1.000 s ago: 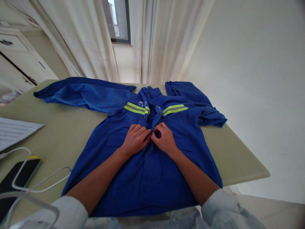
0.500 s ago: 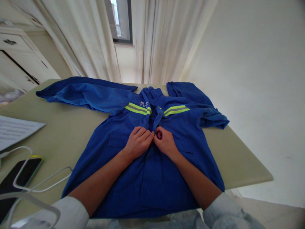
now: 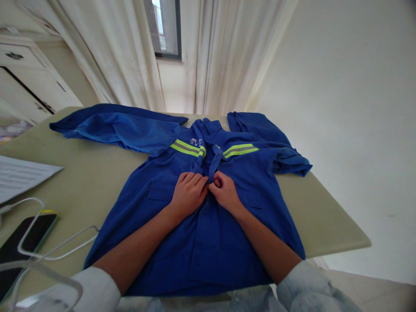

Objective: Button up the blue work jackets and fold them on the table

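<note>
A blue work jacket (image 3: 169,247) with yellow-green and grey reflective chest bands lies front up, its collar toward the far edge. My left hand (image 3: 189,193) pinches one side of its front opening around mid-chest. Close beside it, my right hand (image 3: 224,188) has finger and thumb closed on the other edge, the button placket (image 3: 215,162). The fingertips of both hands nearly meet. Whatever small fastening lies between them is hidden by the fingers. Above the hands the front gapes open; below them the two sides lie together.
The jacket rests on a pale green table (image 3: 331,221). At the left are a printed paper sheet (image 3: 26,175), a dark phone (image 3: 29,236) and a looped white cable (image 3: 65,255). Behind stand curtains (image 3: 130,52) and a white cabinet (image 3: 26,73); a wall (image 3: 357,108) is at the right.
My hands stay at the same spot on the jacket front, with only a slight shift of the fingers. The left hand has edged a little to the left.
</note>
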Available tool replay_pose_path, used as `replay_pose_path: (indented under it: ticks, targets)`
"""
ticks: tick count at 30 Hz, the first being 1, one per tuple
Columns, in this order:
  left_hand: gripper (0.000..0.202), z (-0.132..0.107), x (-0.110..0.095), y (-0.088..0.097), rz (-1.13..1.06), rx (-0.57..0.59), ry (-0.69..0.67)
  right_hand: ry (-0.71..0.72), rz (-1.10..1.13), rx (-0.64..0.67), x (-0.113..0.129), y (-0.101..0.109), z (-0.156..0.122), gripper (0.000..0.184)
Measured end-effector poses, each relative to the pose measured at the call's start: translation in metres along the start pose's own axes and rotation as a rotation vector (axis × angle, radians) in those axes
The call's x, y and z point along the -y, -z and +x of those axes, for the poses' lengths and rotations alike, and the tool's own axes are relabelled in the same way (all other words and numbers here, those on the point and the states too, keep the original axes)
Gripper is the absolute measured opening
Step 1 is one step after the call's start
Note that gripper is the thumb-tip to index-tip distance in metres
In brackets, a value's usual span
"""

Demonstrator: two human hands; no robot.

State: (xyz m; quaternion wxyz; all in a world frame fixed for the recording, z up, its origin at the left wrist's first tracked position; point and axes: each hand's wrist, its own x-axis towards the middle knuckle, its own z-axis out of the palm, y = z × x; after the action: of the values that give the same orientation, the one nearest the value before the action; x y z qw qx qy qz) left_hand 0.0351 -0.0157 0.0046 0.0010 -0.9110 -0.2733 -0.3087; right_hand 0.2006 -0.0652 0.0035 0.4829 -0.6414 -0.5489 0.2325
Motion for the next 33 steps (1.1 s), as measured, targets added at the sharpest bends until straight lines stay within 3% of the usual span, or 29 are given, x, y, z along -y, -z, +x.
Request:
replay_pose_path:
  ticks: [7, 14, 19, 24, 29, 33]
  targets:
    - [0.01, 0.001, 0.002, 0.0, 0.016, -0.049, -0.025, -0.011, 0.034, 0.055, -0.003, 0.002, 0.002, 0.014]
    - [0.019, 0.003, 0.003, 0.002, 0.151, -0.04, -0.134, -0.071, -0.176, 0.06, -0.002, 0.005, 0.001, 0.011]
    - [0.022, 0.005, 0.001, 0.005, 0.187, -0.025, -0.179, -0.112, -0.005, 0.07, -0.009, 0.002, 0.002, 0.01]
    - [0.02, 0.006, 0.002, 0.003, 0.077, -0.013, -0.083, -0.118, 0.111, 0.046, -0.012, -0.001, 0.002, 0.012]
    - [0.017, 0.004, 0.005, -0.007, -0.088, -0.018, 0.117, -0.038, 0.046, 0.039, -0.01, 0.0, 0.004, 0.015]
    - [0.017, 0.001, 0.007, -0.011, -0.132, 0.019, 0.163, 0.017, -0.013, 0.071, -0.008, 0.004, 0.006, 0.017]
